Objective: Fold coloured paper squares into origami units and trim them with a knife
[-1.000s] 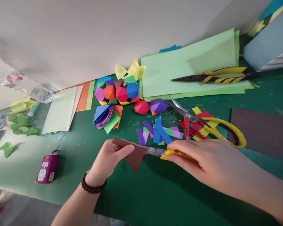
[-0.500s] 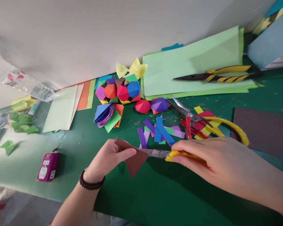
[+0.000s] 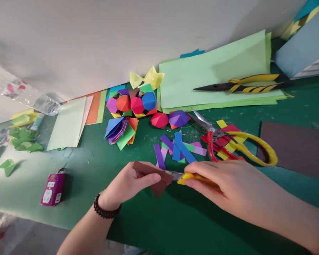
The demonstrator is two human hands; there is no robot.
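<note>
Seen from the left, a heap of folded origami polyhedra [image 3: 130, 104] sits on the green cutting mat [image 3: 138, 226], and nearer the edge the left hand [image 3: 129, 186] pinches a folded brown paper [image 3: 149, 170] between thumb and fingers. That paper lies over the blade of the yellow-handled scissors [image 3: 184, 177], whose handle the curled right hand [image 3: 225, 186] grips. Beyond them lie thin cut paper strips [image 3: 175, 148], red-and-yellow-handled scissors [image 3: 211, 145], black-and-yellow pliers [image 3: 241, 86] on smooth pale green sheets [image 3: 215, 74], and a dark brown sheet [image 3: 292, 148].
</note>
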